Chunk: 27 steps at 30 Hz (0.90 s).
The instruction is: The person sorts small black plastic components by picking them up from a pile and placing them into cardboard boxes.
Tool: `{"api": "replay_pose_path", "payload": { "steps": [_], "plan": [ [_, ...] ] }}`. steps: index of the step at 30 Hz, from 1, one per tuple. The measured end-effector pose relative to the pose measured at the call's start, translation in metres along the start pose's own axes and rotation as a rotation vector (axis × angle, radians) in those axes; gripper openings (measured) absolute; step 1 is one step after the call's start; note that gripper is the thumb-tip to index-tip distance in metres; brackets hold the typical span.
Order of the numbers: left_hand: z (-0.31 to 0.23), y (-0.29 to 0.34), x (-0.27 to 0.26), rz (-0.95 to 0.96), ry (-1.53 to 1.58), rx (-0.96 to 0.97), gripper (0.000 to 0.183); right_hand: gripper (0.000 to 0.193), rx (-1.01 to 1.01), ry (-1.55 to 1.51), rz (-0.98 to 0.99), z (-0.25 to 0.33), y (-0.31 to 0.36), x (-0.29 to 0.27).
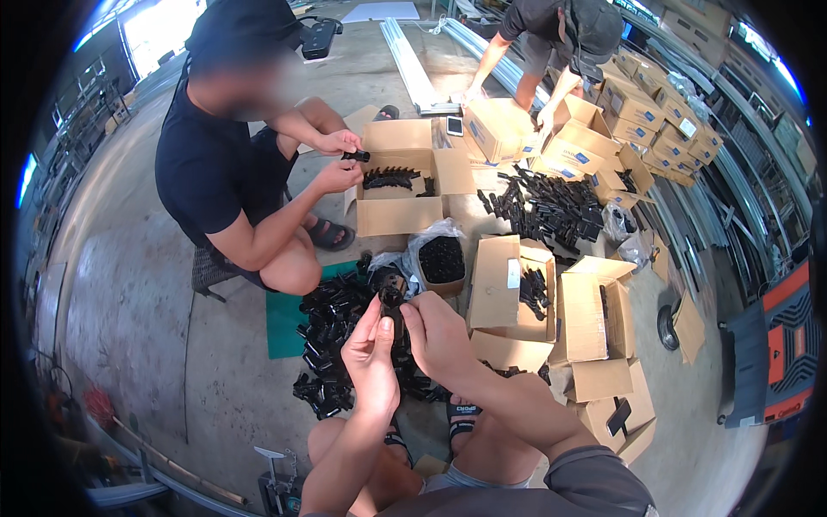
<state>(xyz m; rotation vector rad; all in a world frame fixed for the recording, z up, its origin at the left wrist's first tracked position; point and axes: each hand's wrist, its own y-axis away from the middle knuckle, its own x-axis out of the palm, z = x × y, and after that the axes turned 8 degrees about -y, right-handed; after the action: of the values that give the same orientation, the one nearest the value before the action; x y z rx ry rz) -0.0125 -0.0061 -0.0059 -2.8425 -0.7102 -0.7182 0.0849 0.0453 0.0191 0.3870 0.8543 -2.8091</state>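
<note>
A small black fitting (391, 298) with a round, hollow-looking end is held up in front of me. My left hand (370, 360) pinches it between thumb and fingers from the left. From the other side, the closed fingers of my right hand (438, 338) press on its side; their tips are partly hidden. Below my hands lies a heap of similar black parts (332, 345), partly on a green mat (284, 323). Just beyond stands a bag-lined box (441, 258) full of small black pieces.
A co-worker (202, 164) sits at the left, holding a black part (356, 156) over an open carton (399, 218). Another person (551, 43) bends over a carton at the back. More black parts (551, 207) and open cartons (586, 314) lie to the right, with stacked boxes (633, 103) behind.
</note>
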Motion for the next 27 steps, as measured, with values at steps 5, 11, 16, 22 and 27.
{"api": "replay_pose_path", "payload": {
  "steps": [5,11,16,22,27],
  "plan": [
    [0.001,0.0,0.003,0.0,0.011,-0.02,0.042,0.011,0.062,-0.073,0.009,-0.003,0.001,-0.007],
    [-0.002,-0.001,-0.005,0.005,0.071,-0.059,0.043,0.013,0.063,-0.157,-0.004,-0.002,0.003,-0.005],
    [0.004,-0.002,-0.003,0.009,0.101,-0.08,0.04,0.016,0.033,-0.159,-0.042,-0.002,0.007,-0.006],
    [-0.001,-0.003,-0.011,0.028,0.162,-0.085,0.04,0.017,0.159,-0.284,-0.019,0.001,0.007,-0.001],
    [-0.004,-0.002,-0.009,0.046,0.17,-0.07,0.036,0.017,0.109,-0.274,-0.021,-0.001,0.008,-0.001]
  ]
}}
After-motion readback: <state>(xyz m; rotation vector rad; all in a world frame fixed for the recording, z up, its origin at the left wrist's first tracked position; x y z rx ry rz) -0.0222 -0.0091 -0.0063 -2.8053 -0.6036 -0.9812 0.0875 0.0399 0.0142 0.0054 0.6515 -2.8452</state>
